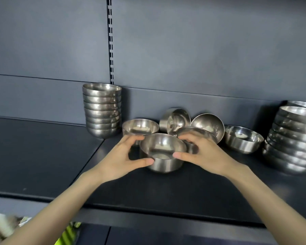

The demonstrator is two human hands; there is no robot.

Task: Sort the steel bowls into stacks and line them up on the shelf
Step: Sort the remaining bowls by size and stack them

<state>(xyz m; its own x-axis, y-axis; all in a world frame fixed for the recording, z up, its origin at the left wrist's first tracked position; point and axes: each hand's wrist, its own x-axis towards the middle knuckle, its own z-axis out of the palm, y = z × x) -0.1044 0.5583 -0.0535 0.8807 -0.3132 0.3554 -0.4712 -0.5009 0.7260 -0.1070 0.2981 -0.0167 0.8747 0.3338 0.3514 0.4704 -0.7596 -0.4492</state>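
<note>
Dark shelf (42, 156) running wide under a grey back panel (201, 50), slotted upright (110, 41) down the panel. Tall stack of wide bowls (293, 138) at the far right edge, partly cut off. Neat stack of smaller bowls (102, 110) at the back left, against the panel below the upright. Loose bowls between the stacks: one upright (140, 127) behind the left hand, two tipped on their sides (175, 119) and (208, 124) at the back, a shallow one (243, 138) upright near the right stack, another (196, 133) partly hidden behind the right hand. Centre front, a deep steel bowl (163, 152), upright on the shelf, mouth up. Left hand (120, 158) and right hand (201, 152) flanking it, fingers (145, 161) curled around its wall and grasping it: thumbs on the near rim, the rest reaching around the far side.
</note>
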